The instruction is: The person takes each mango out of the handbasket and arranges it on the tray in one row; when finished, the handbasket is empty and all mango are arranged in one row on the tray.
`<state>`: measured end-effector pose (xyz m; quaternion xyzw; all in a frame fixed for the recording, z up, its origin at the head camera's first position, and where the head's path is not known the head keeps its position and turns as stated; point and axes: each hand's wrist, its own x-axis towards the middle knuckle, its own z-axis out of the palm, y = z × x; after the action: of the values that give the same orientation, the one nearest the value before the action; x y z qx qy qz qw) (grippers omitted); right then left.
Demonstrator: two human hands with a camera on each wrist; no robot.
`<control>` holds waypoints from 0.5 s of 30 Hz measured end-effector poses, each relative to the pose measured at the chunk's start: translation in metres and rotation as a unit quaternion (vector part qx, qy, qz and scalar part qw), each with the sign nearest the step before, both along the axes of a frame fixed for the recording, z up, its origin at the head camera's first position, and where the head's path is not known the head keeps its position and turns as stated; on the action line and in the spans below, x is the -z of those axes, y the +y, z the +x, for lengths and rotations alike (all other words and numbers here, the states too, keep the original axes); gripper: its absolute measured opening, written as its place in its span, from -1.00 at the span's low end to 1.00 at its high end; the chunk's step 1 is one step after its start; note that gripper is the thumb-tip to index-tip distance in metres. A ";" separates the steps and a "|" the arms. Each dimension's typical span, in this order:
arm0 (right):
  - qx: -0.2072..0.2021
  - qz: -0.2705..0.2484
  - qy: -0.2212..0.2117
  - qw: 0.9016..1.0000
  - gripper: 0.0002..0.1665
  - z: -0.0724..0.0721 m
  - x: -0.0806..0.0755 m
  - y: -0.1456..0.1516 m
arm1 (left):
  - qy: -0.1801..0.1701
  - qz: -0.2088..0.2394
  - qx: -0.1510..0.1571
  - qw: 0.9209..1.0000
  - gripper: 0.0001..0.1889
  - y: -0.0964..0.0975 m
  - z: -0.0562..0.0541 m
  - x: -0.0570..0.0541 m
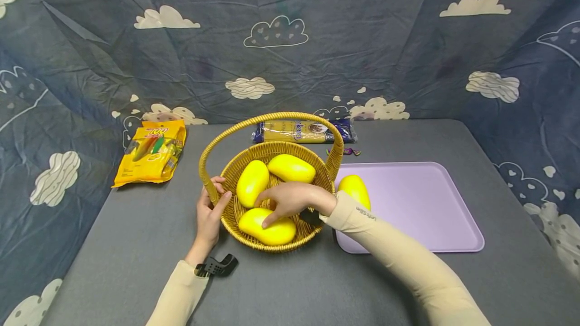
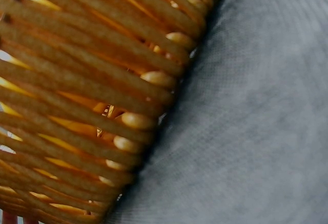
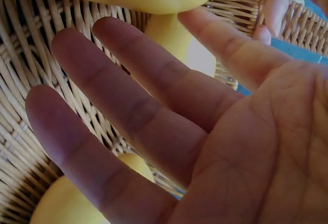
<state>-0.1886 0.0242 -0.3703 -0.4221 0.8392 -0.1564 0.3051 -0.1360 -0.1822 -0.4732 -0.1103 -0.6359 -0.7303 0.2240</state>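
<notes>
A golden wicker basket [image 1: 276,248] with a tall arched handle holds three yellow mangoes: a front one [image 1: 267,226], a left one [image 1: 252,183] and a back one [image 1: 292,168]. My left hand [image 1: 210,218] grips the basket's left side at the handle's foot, its thumb over the rim. The left wrist view shows mostly the woven wall [image 2: 87,80]. Inside the basket, my right hand [image 1: 290,200] touches the front mango, thumb against it. In the right wrist view its fingers [image 3: 148,108] are spread and fairly straight, not wrapped around a mango.
On the right lies a lilac tray [image 1: 421,205], with another mango [image 1: 355,191] at its left end. A yellow candy bag [image 1: 151,154] stands at the left. Behind the basket are a blue-and-yellow packet [image 1: 294,131] and a small purple wrapped candy [image 1: 351,152].
</notes>
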 end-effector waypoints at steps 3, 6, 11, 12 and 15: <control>0.007 0.008 -0.005 1.000 -0.35 0.001 0.003 -0.002 | 0.000 0.000 0.001 1.000 -0.82 0.000 0.000 0.000; 0.002 0.010 -0.007 1.000 -0.36 0.002 0.005 -0.003 | -0.003 0.000 0.001 1.000 -0.82 -0.001 0.000 0.000; -0.005 -0.001 -0.021 1.000 -0.40 0.001 0.007 -0.004 | -0.007 0.000 0.000 1.000 -0.81 -0.001 0.001 0.000; -0.004 -0.003 -0.025 1.000 -0.40 0.001 0.007 -0.004 | -0.008 0.000 0.000 1.000 -0.81 -0.001 0.001 0.000; -0.002 -0.009 -0.037 0.999 -0.41 0.001 0.008 -0.003 | -0.007 0.001 0.002 1.000 -0.81 -0.001 0.001 0.000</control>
<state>-0.1877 0.0213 -0.3784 -0.4202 0.8250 -0.1792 0.3327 -0.1351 -0.1828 -0.4728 -0.1061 -0.6367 -0.7318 0.2185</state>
